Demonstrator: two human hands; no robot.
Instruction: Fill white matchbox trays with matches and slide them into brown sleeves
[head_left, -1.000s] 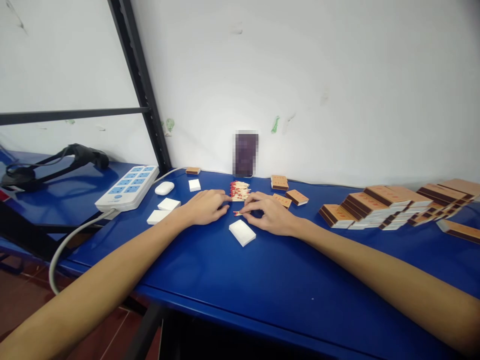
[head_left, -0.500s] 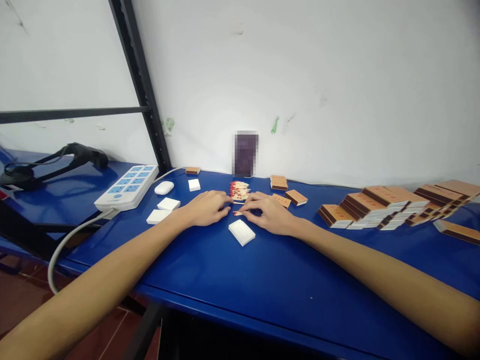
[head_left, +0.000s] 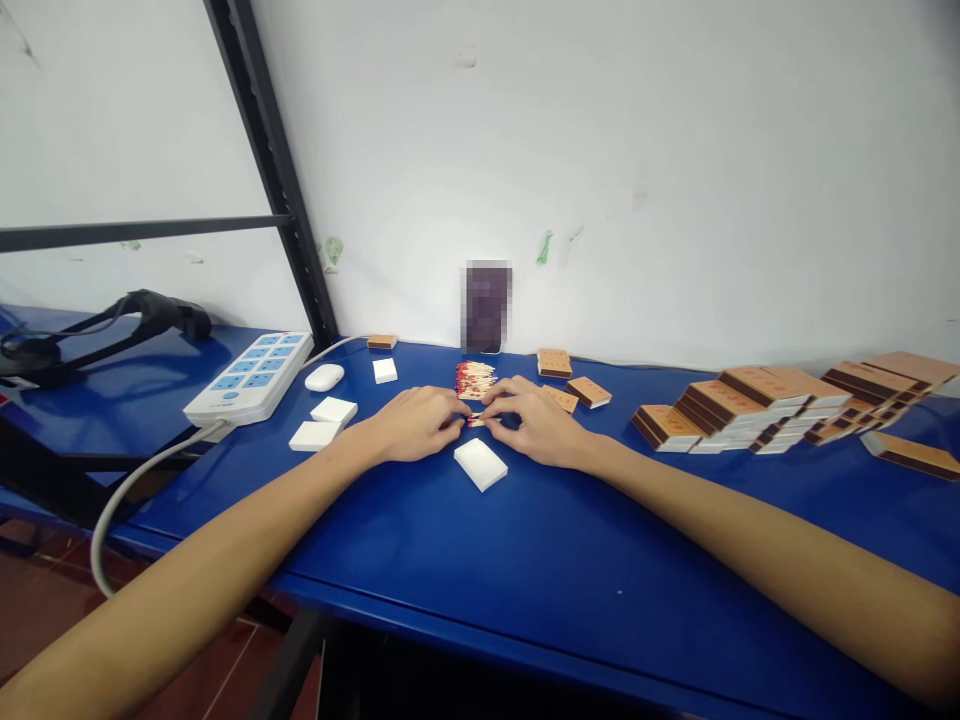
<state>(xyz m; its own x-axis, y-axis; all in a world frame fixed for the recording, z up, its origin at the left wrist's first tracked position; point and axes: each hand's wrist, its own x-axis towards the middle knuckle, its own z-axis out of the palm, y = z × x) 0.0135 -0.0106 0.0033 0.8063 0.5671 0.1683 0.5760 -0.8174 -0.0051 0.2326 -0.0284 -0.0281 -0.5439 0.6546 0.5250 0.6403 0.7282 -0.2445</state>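
Observation:
A few wooden matches [head_left: 475, 421] with red heads lie between my two hands, just in front of a larger pile of matches [head_left: 474, 380]. My left hand [head_left: 421, 424] has its thumb and forefinger closed at the red-head end. From the other side, my right hand [head_left: 541, 424] pinches the plain ends with thumb and fingers. How many matches each hand grips is too small to tell. Just nearer to me than the fingertips rests a white matchbox tray [head_left: 481, 464].
Stacks of brown matchboxes [head_left: 742, 405] stand to the right, with a few loose matchboxes [head_left: 589, 392] behind my right hand. White trays [head_left: 316, 436], a white rounded case [head_left: 325, 377] and a power strip [head_left: 251, 378] lie left. A blurred dark panel [head_left: 486, 308] leans against the wall.
My left fingertips have come down slightly, away from the pile, to the matches at my right fingertips. The match lying across between my hands has moved nearer to me. The view shifted slightly.

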